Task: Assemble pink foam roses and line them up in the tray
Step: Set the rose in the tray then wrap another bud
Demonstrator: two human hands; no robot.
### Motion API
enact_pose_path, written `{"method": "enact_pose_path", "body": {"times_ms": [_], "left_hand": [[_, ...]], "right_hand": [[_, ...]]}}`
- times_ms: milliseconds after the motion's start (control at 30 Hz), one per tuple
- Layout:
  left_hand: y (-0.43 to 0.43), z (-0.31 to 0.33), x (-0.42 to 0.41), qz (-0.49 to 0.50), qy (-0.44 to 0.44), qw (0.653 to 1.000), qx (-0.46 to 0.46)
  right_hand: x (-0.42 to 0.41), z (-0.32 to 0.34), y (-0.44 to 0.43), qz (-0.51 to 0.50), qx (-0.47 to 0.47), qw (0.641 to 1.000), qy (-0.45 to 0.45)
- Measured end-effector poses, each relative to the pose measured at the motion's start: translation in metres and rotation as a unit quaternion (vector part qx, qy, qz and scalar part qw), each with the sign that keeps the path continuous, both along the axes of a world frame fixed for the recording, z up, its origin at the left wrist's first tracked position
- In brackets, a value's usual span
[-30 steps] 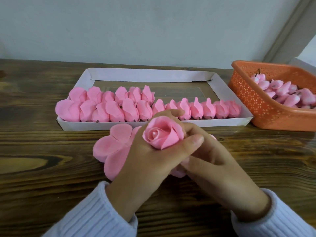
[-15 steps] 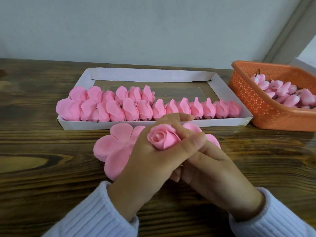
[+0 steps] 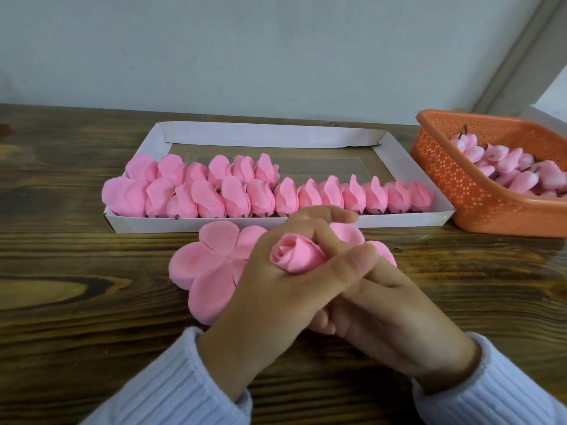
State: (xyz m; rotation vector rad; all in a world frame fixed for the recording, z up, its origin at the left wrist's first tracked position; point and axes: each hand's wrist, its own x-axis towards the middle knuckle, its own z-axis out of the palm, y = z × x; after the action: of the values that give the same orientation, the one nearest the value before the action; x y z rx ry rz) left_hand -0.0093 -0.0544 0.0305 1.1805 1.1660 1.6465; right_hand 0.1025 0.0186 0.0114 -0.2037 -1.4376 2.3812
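Squeezed smaller since a second ago, the pink foam rose bud (image 3: 296, 256) sits just in front of the white cardboard tray (image 3: 159, 223), gripped by the left hand (image 3: 276, 289), fingers and thumb curled tight round it. The right hand (image 3: 389, 317) tucks beneath; its fingertips are hidden, grasp unclear.

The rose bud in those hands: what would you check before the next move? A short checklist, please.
1. Bud gripped: ok, the left hand wraps the rose bud.
2. Right hand grip: cannot tell, its fingers are tucked under the left hand.
3. Flat petal piece ready: ok, it lies on the table, partly under the hands.
4. Space in the tray: ok, the back row stops partway.
5. Bud's stem: cannot tell, hidden.
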Motion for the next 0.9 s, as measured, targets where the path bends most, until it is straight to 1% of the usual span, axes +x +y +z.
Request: {"method": "enact_pose_path", "body": {"times_ms": [67,133,233,333,467,533,567,633,700,800,900], "left_hand": [[0.0,0.003,-0.001,-0.033,0.033,0.999,0.017],[-0.001,0.005,-0.002,-0.054,0.039,0.998,0.02],[-0.002,0.004,-0.003,-0.038,0.028,0.999,0.014],[-0.002,0.003,-0.004,-0.012,0.014,1.0,0.008],[0.002,0.004,-0.004,-0.029,0.101,0.993,0.05],[0.002,0.003,-0.006,-0.041,0.11,0.992,0.047],[0.001,0.003,-0.007,-0.045,0.092,0.994,0.043],[0.001,0.003,-0.007,-0.029,0.01,0.999,0.033],[0.004,0.002,-0.01,0.053,-0.052,0.997,0.035],[0.01,0.001,-0.02,0.183,-0.117,0.976,0.03],[0.011,0.005,-0.027,0.228,-0.213,0.949,0.045]], "right_hand": [[0.001,-0.001,0.002,0.002,0.012,1.0,-0.019],[0.001,0.0,0.002,0.01,0.014,1.0,-0.016],[0.001,0.001,0.001,0.032,-0.022,0.999,0.002],[0.001,0.002,0.0,0.055,-0.04,0.998,0.012],[0.003,0.004,0.003,0.091,-0.051,0.994,-0.012],[0.002,0.004,0.004,0.106,-0.037,0.993,-0.021],[0.002,0.004,0.004,0.11,-0.029,0.993,-0.022],[0.001,0.006,0.007,0.115,-0.033,0.993,-0.01],[0.001,0.01,0.012,0.108,-0.049,0.993,-0.02],[0.003,0.019,0.019,0.057,-0.052,0.993,-0.094],[0.003,0.034,0.023,-0.042,-0.026,0.988,-0.144]]}}
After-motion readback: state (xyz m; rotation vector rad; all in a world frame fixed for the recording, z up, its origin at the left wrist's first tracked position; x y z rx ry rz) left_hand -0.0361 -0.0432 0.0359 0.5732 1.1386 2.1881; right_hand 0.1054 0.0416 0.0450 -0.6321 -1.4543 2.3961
